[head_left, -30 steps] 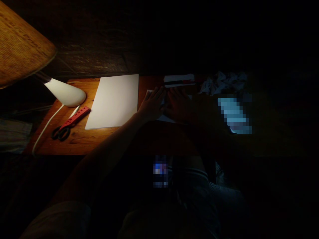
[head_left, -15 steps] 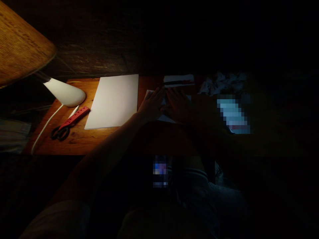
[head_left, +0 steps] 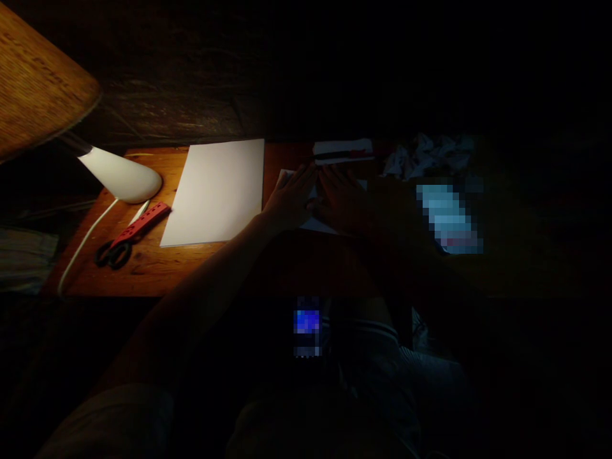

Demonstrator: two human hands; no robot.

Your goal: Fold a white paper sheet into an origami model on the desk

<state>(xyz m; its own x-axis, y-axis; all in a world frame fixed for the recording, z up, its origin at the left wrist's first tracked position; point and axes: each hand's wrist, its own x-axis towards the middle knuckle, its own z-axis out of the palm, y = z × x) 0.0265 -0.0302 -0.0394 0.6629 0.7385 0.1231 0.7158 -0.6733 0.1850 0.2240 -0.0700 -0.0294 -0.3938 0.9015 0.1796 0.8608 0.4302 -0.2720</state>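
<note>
My left hand (head_left: 291,197) lies flat, fingers stretched forward, on a white sheet of paper (head_left: 313,223) on the wooden table (head_left: 153,268). Right beside it, in deep shadow, my right hand (head_left: 342,201) presses flat on the same sheet, fingers apart. Only the paper's edges show around the two hands. A larger white stack of paper (head_left: 217,191) lies just left of my left hand.
A lamp (head_left: 119,175) with a wicker shade (head_left: 33,95) lights the table's left end. Red-sheathed scissors (head_left: 131,234) and a white cord (head_left: 83,245) lie near it. A small white and dark object (head_left: 342,152) and crumpled paper (head_left: 425,156) sit behind; a lit screen (head_left: 447,217) at right.
Both hands stay flat on the sheet. The view has shifted slightly; nothing else has visibly moved.
</note>
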